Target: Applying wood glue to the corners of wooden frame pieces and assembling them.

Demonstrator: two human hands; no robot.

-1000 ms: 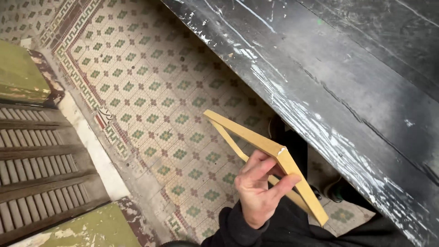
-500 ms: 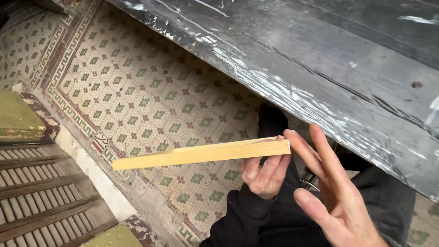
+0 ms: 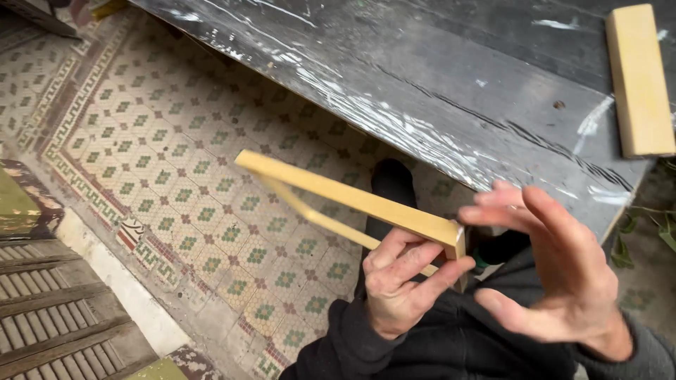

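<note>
Fingers (image 3: 405, 257) of the left hand (image 3: 398, 288) grasp the pale yellow wooden frame piece (image 3: 345, 200) at its near right corner; long axis runs far-left. Right hand (image 3: 556, 274), fingers spread and released, hovers just right of it.

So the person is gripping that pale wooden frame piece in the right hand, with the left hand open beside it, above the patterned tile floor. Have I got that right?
Not quite: the hands are swapped. The head view shows the left hand gripping the pale wooden frame piece at its corner, while the right hand is open beside it, fingers spread. The patterned tile floor does lie below.
</note>
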